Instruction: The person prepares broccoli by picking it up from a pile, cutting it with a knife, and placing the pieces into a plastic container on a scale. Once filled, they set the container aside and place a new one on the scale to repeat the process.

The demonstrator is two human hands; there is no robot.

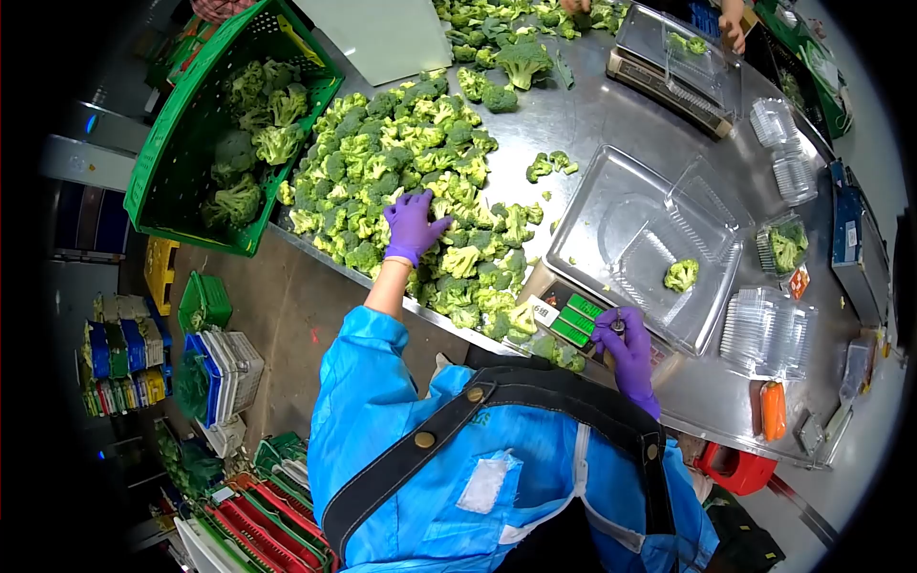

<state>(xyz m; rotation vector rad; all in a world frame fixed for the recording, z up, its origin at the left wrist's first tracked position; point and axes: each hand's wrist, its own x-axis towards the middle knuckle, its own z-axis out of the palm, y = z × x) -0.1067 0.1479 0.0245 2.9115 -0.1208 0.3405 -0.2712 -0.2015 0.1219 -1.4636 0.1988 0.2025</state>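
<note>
A person in a blue coat and black apron stands at the near edge of a steel bench (592, 134), seen from above, both hands in purple gloves. The left hand (413, 226) rests on top of a large broccoli pile (401, 162) that runs along the bench's near left edge; its fingers are spread wide over the florets and grip nothing. The right hand (626, 349) is at the front panel of a scale (573, 320) at the near edge, just beside the green display, fingers curled in narrow; whether it pinches anything small cannot be told. On the scale sits a wide clear tray (630, 220) with an open clear punnet in it, and one floret (681, 275) lies in that punnet. To the right of the scale stands a stack of punnets (764, 329), and beyond it a punnet filled with broccoli (785, 245). A green crate (181, 162) with whole broccoli heads leans tilted against the bench's left end. At the far edge stands a second scale (669, 76), with another person's hand (733, 33) touching it.
</note>
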